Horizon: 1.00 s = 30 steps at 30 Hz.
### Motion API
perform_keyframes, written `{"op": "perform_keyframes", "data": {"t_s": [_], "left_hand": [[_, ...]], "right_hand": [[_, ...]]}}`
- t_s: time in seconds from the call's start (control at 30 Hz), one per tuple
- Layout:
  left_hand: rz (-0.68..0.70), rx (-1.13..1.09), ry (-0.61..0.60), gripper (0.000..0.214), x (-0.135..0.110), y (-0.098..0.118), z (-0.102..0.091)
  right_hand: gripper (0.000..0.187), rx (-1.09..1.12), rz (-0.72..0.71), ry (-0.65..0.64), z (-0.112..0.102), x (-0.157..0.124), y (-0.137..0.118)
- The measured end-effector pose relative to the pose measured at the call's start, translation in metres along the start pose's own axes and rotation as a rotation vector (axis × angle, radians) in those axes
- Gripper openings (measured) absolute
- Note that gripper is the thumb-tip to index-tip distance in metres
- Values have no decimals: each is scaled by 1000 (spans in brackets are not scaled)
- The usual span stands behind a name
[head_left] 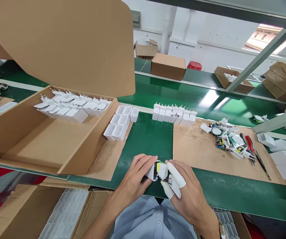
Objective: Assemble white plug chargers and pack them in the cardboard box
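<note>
Near the table's front edge, my left hand (138, 174) is closed around a white plastic charger case (150, 172). A circuit board (160, 170) with a yellow part and a white pad sits partly inside the mouth of that case. My right hand (186, 189) wears white finger cots on the thumb and a finger. It grips the board's other end together with a white plug cover (174, 187). Fingers hide part of the cover and the wires by it.
An open carton (83, 146) at left holds rows of white chargers (70, 104). Beside it stand empty white cases (119, 121). A row of chargers (174, 114) lines the back. On cardboard (192, 146) at right lie circuit boards (228, 136), red-handled pliers (249, 144) and tweezers (263, 164).
</note>
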<state>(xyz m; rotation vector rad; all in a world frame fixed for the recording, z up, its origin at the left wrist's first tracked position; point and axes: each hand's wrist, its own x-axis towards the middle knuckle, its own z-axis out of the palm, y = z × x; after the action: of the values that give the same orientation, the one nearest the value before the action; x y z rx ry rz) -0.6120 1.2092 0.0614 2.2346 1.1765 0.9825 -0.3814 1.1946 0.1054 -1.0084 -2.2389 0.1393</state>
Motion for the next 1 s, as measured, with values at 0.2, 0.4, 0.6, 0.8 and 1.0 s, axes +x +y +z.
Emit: {"op": "perform_keyframes", "data": {"t_s": [0.2, 0.4, 0.6, 0.8, 1.0], "left_hand": [[-7, 3, 6, 67, 1, 1, -1], [-8, 4, 13, 67, 0, -1, 2], [-4, 4, 17, 66, -1, -2, 3], [-22, 18, 8, 65, -1, -1, 1], [-25, 11, 16, 65, -1, -1, 1]], "right_hand": [[70, -11, 8, -4, -2, 5, -2], [74, -18, 2, -30, -4, 7, -4], [76, -17, -2, -57, -4, 6, -3], [76, -29, -4, -69, -2, 7, -3], [74, -57, -33, -57, -4, 10, -6]]}}
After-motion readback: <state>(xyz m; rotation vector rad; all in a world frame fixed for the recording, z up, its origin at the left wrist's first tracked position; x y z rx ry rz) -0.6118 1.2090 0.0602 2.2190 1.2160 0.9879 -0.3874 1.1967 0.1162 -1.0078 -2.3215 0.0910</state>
